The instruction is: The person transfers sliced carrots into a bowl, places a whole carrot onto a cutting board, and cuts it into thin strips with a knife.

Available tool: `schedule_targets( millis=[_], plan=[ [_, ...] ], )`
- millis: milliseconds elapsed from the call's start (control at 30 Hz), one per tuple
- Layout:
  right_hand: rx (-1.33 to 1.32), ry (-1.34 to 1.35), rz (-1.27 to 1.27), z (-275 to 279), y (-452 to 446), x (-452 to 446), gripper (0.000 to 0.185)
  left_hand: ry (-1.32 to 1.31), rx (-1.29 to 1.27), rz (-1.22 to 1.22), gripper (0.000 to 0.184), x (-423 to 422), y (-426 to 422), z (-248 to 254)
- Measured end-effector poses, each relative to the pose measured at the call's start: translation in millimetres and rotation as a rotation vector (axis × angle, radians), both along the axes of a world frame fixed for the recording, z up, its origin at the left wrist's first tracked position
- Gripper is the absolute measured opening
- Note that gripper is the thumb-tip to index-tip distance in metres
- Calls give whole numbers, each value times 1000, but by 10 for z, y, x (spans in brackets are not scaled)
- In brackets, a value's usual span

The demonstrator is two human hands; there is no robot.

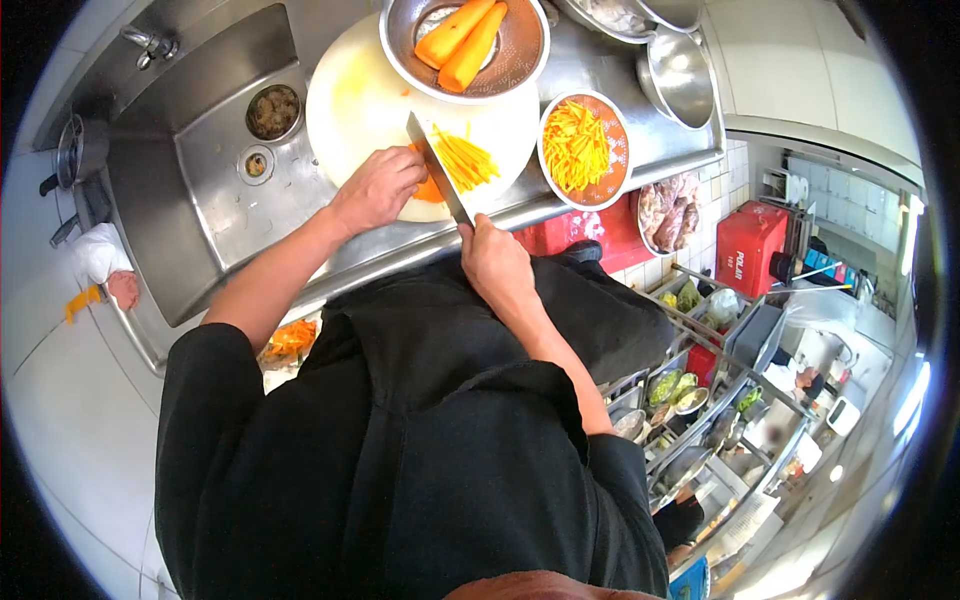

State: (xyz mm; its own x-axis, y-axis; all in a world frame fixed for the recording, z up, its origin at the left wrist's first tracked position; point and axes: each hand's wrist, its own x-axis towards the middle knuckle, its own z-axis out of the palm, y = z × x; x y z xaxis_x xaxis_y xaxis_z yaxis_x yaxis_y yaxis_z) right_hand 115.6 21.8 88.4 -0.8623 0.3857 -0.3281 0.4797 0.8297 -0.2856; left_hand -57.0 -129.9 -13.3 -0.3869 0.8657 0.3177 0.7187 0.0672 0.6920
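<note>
My right hand grips the handle of a kitchen knife, its wide blade pointing away from me over a round white cutting board. With curled fingers, my left hand presses on an orange carrot piece just left of the blade; the fingers partly cover it. Thin carrot strips lie on the board along the blade's right side. A metal colander with two peeled carrots rests at the board's far edge. To the right, a round basket holds a heap of carrot strips.
A steel sink with a tap lies on the left. Steel bowls stand at the far right of the counter. Below it are a container of raw meat and a red box. Shelves with vegetables stand at the right.
</note>
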Motion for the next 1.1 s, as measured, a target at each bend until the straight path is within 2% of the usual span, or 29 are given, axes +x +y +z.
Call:
schedule_targets(
  millis=[100, 267, 433, 633, 833, 1100],
  plan=[
    [-39, -56, -4, 318, 22, 82, 30, -20, 16, 13, 17, 17, -30, 19],
    [-22, -19, -39, -191, -90, 93, 31, -58, 44, 18, 17, 14, 1, 33],
    [-53, -2, -75, -183, -21, 36, 34, -64, 8, -15, 19, -5, -18, 32],
    [-68, -25, -84, -127, 41, 88, 35, -89, 118, 166, 16, 110, -142, 29],
    [-72, -10, -70, -56, -33, 64, 34, -27, 31, -11, 13, -19, -114, 15],
    [-68, -72, -41, 310, -61, 174, 30, 3, 35, -19, 14, -48, -46, 54]
  ],
)
